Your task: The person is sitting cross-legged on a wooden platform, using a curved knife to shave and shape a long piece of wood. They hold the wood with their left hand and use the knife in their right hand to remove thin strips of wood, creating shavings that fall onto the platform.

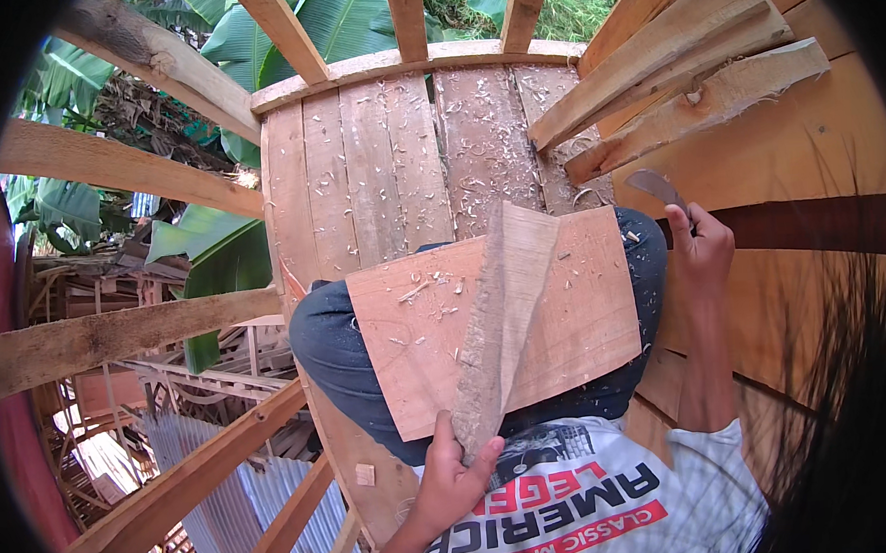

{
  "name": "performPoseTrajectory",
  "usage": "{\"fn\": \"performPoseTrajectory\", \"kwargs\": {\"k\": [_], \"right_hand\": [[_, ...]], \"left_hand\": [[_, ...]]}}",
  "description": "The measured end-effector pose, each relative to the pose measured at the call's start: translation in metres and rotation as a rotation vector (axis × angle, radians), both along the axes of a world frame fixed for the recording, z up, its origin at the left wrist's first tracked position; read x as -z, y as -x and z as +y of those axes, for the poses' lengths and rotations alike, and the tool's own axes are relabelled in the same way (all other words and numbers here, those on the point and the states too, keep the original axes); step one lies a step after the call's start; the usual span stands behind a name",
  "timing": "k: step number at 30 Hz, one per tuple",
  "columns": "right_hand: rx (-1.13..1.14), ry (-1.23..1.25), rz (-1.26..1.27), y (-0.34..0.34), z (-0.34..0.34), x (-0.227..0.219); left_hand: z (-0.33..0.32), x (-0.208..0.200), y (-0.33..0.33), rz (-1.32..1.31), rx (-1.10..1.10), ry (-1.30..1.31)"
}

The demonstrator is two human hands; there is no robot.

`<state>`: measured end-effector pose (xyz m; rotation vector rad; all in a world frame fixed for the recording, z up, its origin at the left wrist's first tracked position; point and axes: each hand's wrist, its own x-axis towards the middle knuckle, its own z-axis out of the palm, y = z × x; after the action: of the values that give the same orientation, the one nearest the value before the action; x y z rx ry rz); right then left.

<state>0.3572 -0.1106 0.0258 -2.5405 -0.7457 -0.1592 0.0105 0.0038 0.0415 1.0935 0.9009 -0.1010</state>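
In the head view, the only one, a person sits on a plank floor (pixel 324 188) with a flat board (pixel 597 308) across the lap, and a long, rough-sided piece of wood (pixel 508 323) lies aslant over it, its far end reaching past the board's far edge. The left hand (pixel 461 478) pinches the near end of that piece between thumb and fingers, close to the shirt (pixel 583 459). The right hand (pixel 704 248) is curled around the handle of a knife with a curved blade (pixel 650 181), held up beyond the board's right side and well apart from the wood; the grip on the handle is partly hidden. Pale shavings (pixel 416 290) lie on the board and over the planks, so the step in hand looks like paring the piece down, in a pause between strokes. Another cut would call for bringing the blade across to the wood's upper part, clear of the left hand, with the near end held firmly so that the piece does not roll. Rough lengths of timber (pixel 690 113) lean at the right, and wooden slats (pixel 132 171) fan out around the floor.
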Motion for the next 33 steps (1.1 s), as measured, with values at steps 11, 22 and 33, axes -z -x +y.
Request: {"fn": "performPoseTrajectory", "kwargs": {"k": [11, 22, 33], "right_hand": [[-0.539, 0.03, 0.047, 0.08, 0.028, -0.004], [-0.269, -0.219, 0.153, 0.043, -0.006, -0.008], [-0.414, 0.016, -0.068, 0.052, 0.008, 0.001]], "left_hand": [[-0.005, 0.006, -0.011, -0.06, -0.005, -0.042], [0.004, -0.01, -0.022, -0.02, -0.131, 0.116], [-0.013, 0.008, -0.013, -0.104, 0.094, -0.129]]}}
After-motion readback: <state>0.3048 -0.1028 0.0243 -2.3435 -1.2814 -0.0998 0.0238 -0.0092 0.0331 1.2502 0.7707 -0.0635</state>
